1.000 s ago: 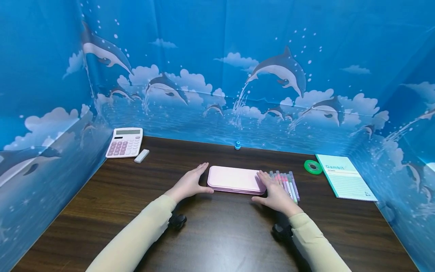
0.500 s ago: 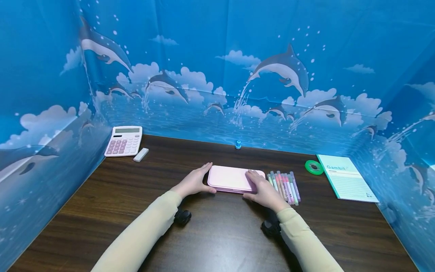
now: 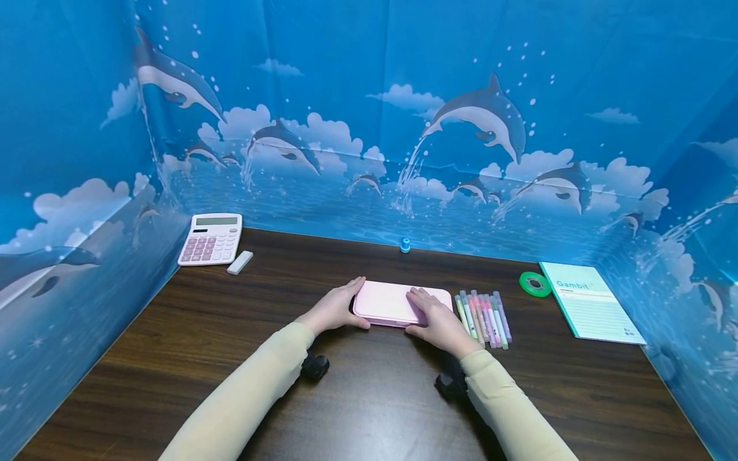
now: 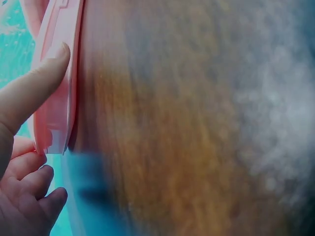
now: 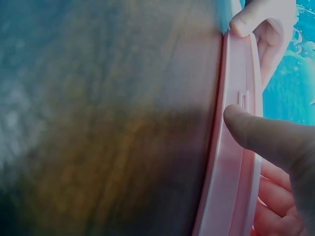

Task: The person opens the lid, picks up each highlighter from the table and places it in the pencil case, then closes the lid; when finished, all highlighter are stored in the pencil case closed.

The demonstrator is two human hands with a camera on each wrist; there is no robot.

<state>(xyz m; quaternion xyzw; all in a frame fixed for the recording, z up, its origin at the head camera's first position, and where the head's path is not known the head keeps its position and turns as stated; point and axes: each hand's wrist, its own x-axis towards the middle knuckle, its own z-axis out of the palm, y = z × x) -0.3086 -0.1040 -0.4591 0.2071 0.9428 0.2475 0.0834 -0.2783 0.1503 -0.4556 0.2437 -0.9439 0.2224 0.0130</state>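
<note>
I see a dark wood-grain table [image 3: 369, 410] boxed in on three sides by a blue dolphin backdrop [image 3: 403, 128]. The pink pencil case [image 3: 392, 301] lies flat mid-table, lid down. My left hand [image 3: 334, 310] cups its left end, thumb pressed on the front edge; my right hand [image 3: 438, 323] lies over its right part, fingers together on the lid, thumb at the front clasp. Markers [image 3: 484, 310] lie just right; calculator [image 3: 210, 239] far left, notebook [image 3: 590, 301] far right.

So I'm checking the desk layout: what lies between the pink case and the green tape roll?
The row of markers lies between the pink case and the green tape roll, head view.
</note>
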